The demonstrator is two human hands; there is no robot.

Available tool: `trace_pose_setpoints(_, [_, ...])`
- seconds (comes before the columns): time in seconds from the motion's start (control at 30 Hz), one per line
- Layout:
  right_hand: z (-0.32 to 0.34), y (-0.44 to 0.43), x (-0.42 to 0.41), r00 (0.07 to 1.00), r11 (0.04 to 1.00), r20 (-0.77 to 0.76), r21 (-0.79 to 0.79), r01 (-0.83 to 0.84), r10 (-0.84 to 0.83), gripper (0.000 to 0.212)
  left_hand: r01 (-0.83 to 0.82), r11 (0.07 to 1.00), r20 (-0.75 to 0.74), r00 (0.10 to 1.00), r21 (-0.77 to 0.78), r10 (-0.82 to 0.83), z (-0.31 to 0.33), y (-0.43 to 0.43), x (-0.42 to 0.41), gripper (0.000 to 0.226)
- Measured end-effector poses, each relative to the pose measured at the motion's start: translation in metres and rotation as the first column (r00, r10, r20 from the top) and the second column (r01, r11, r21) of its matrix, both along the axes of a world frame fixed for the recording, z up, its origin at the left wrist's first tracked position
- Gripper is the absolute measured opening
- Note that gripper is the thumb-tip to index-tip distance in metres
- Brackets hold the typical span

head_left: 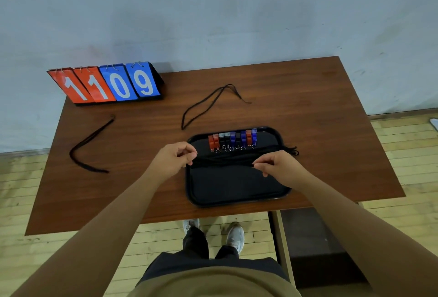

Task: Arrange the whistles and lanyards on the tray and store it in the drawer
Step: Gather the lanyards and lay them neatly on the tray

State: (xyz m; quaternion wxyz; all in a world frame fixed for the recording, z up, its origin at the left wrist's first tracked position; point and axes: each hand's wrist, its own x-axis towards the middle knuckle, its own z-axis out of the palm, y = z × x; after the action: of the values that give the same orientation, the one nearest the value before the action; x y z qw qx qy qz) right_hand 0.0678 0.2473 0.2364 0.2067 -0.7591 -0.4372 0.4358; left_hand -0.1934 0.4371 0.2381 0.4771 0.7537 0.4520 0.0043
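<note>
Lanyard (222,161) stretched left-right across tray (237,197), pinched by 2 hands.

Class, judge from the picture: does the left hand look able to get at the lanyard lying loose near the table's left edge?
Probably yes: only bare table lies between the left hand and the loose lanyard. But the hand pinches a stretched lanyard over the tray, so it must let go first.

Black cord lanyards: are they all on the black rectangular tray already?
No: one black cord lanyard lies at the left of the brown wooden table, another beyond the black rectangular tray.
</note>
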Motion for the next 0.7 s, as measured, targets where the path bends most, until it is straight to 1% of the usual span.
trace_pose_setpoints(0.1, [-0.013,-0.008,0.01,0.997,1.0,0.077,-0.016,-0.004,0.006,0.022,-0.011,0.999,-0.082,0.997,0.044,0.014,-0.016,0.001,-0.013,0.012])
trace_pose_setpoints(0.17, [-0.023,-0.014,0.017,0.993,1.0,0.115,-0.029,0.003,0.001,0.023,-0.012,0.998,-0.142,0.99,0.064,0.021,-0.027,0.003,-0.019,0.009])
trace_pose_setpoints(0.3, [-0.041,-0.024,0.032,0.978,0.997,0.207,-0.079,0.009,0.007,0.025,-0.011,0.996,-0.195,0.98,0.085,0.027,-0.045,0.002,-0.025,0.003])
trace_pose_setpoints(0.47, [-0.059,-0.03,0.044,0.955,0.994,0.295,-0.086,0.064,-0.035,0.026,-0.04,0.996,-0.275,0.96,0.075,0.059,-0.068,0.0,-0.028,0.007])
trace_pose_setpoints(0.6, [-0.068,-0.028,0.049,0.934,0.99,0.343,-0.058,0.125,-0.098,0.023,-0.074,0.993,-0.271,0.958,0.09,0.096,-0.081,-0.006,-0.028,0.015])
trace_pose_setpoints(0.7, [-0.077,-0.027,0.053,0.905,0.987,0.414,-0.078,0.142,-0.097,0.009,-0.123,0.985,-0.26,0.954,0.118,0.15,-0.088,-0.008,-0.027,0.012])
